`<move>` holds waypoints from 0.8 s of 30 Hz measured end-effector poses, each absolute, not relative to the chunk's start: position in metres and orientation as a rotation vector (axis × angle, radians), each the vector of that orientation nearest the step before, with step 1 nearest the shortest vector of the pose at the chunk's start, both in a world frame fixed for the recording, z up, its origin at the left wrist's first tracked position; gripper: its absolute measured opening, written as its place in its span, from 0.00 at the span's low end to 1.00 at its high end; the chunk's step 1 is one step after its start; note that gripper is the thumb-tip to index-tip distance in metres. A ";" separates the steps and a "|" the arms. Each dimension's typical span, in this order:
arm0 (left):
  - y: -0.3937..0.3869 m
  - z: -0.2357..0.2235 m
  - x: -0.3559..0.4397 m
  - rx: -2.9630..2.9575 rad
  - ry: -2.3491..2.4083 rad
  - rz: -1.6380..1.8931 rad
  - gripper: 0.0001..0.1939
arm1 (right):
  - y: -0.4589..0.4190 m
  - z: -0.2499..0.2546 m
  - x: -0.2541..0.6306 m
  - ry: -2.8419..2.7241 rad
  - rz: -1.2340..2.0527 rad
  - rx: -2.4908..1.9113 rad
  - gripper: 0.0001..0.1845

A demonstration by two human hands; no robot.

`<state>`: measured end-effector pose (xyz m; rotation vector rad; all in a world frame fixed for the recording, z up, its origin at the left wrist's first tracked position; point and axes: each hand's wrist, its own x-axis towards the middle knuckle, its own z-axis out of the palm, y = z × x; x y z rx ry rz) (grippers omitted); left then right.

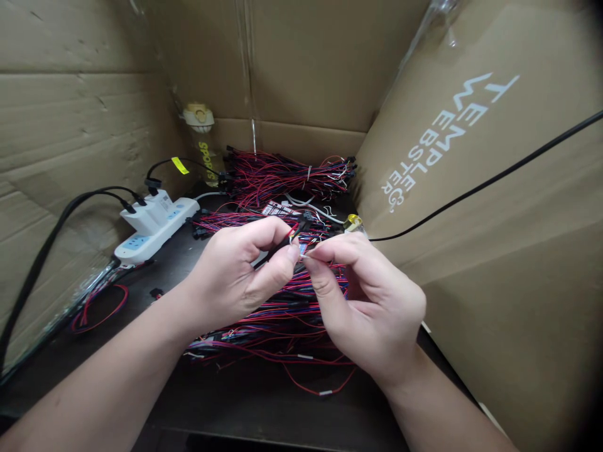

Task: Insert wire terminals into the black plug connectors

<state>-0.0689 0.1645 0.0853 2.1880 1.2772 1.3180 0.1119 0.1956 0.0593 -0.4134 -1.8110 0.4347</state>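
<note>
My left hand (249,263) is closed, thumb against forefinger, on a wire harness (296,231) with red and dark wires and a black connector (307,216) at its upper end. Close beside it, my right hand (367,295) pinches a thin white strip (306,255) between thumb and forefinger, just at the left thumb tip. Whether the strip is a tie or a wire end is too small to tell. Under and behind both hands lie bundles of red, blue and black wires (282,314), partly covered by the hands.
A large tied wire bundle (287,176) lies at the back. On the left sits a white power strip (183,216) with plugged-in adapters and black cables. Cardboard walls (301,56) surround the dark table (264,402). A bottle (200,138) stands at back left; a black cable (471,194) crosses the right side.
</note>
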 end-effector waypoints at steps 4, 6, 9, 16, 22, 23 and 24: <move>0.166 0.085 -0.069 2.160 1.223 1.320 0.10 | 0.195 0.058 0.111 -1.763 0.461 -0.408 0.12; 0.167 0.084 -0.068 2.158 1.212 1.327 0.10 | 0.194 0.057 0.110 -1.747 0.477 -0.422 0.12; 0.167 0.083 -0.068 2.160 1.224 1.351 0.10 | 0.193 0.057 0.109 -1.728 0.498 -0.444 0.10; 0.167 0.082 -0.069 2.275 1.287 1.367 0.10 | 0.192 0.057 0.109 -1.728 0.475 -0.520 0.08; 0.166 0.086 -0.067 2.391 1.309 1.417 0.09 | 0.189 0.058 0.109 -1.718 0.537 -0.573 0.04; 0.166 0.086 -0.067 2.395 1.306 1.416 0.09 | 0.189 0.058 0.109 -1.717 0.544 -0.576 0.04; 0.166 0.086 -0.067 2.397 1.304 1.415 0.09 | 0.189 0.058 0.108 -1.715 0.548 -0.577 0.04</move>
